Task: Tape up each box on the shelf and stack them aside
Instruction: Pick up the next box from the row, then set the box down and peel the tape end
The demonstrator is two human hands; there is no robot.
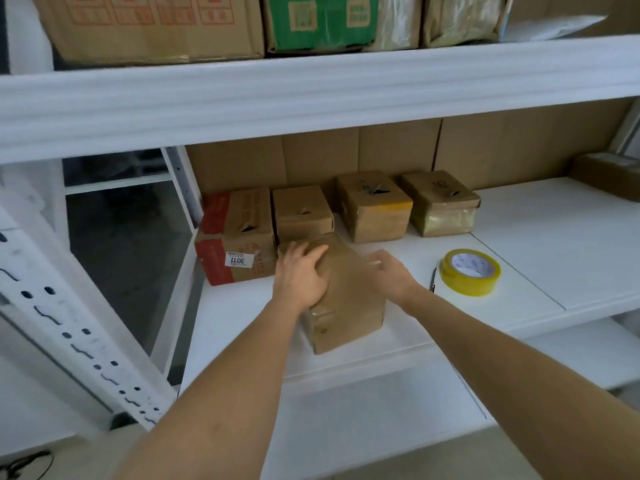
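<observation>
Small brown cardboard box (349, 299) stands near the white shelf's (519, 244) front edge. Left hand (299, 277) lies flat-fingered on its top; right hand (389, 273) touches its right side, grip unclear. Yellow-cored tape roll (470, 271) lies rightward.

Above you, the upper shelf (311, 95) carries a large carton with red markings (149, 26), a green box (320, 20) and plastic-wrapped parcels (460, 19). Brown cardboard sheets (381, 150) line the back.

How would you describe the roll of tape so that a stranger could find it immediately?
Look at the white middle shelf. Right of the box under both hands lies the tape roll, flat and alone. It is the only round, yellow thing there.
</observation>
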